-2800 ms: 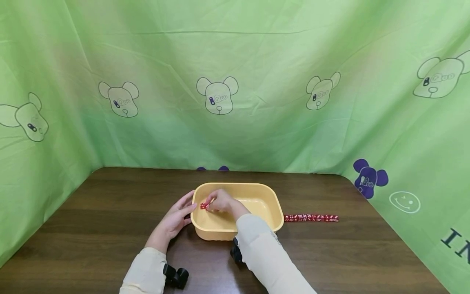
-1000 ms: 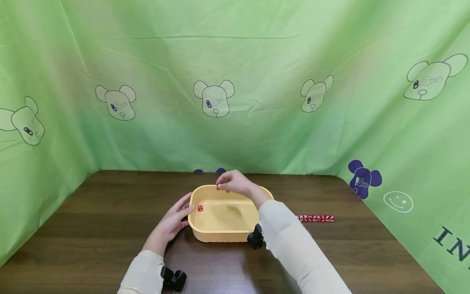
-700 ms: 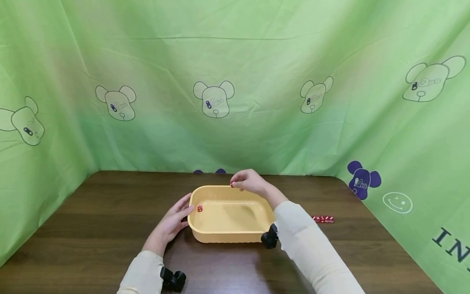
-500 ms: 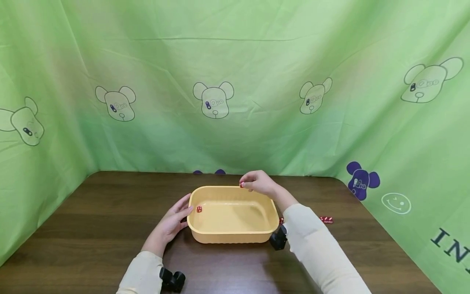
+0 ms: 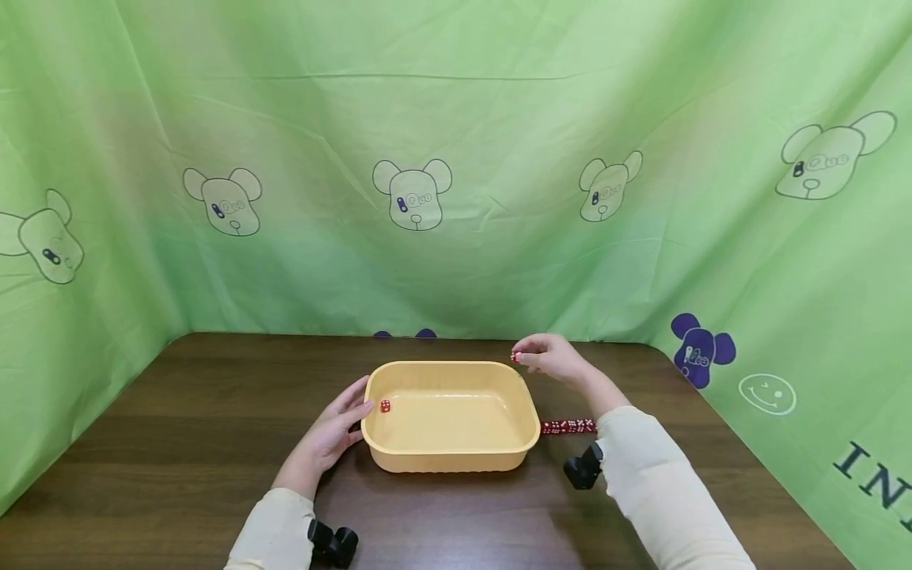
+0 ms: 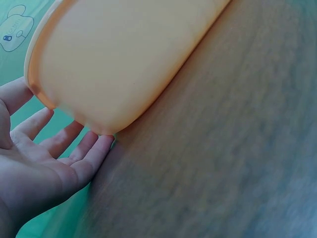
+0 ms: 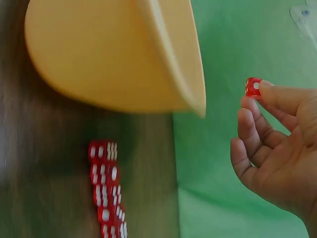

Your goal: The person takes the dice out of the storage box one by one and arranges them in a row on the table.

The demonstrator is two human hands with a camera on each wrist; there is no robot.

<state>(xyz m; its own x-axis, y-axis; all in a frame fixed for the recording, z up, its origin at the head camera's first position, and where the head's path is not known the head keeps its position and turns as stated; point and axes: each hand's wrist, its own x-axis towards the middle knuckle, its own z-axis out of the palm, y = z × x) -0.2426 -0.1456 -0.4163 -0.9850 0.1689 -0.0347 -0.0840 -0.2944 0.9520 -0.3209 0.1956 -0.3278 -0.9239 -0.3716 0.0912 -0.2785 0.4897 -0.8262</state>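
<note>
A yellow plastic tub (image 5: pixel 456 462) stands on the table, one red die (image 5: pixel 385 406) lying inside near its left end. At that end my left hand (image 5: pixel 331 431) holds the tub, its thumb over the rim and its fingers spread along the outer wall. In the left wrist view the fingertips (image 6: pixel 106 140) touch the wall just under the rim. My right hand (image 5: pixel 559 362) is beyond the tub's far right corner, raised over the table, and pinches another red die (image 7: pixel 253 88) between thumb and fingertips. Its other fingers are loosely bent.
A straight row of red dice (image 5: pixel 568 427) runs rightward from the tub's right side, its far part hidden behind the right sleeve (image 5: pixel 663 483). The dark wooden table (image 5: pixel 214 412) has a green cloth (image 5: pixel 492 261) with mouse-head drawings around it.
My right hand has lifted a die out of the tub and carried it up and rightward past the rim. One die stays inside. The left hand has kept its place at the tub.
</note>
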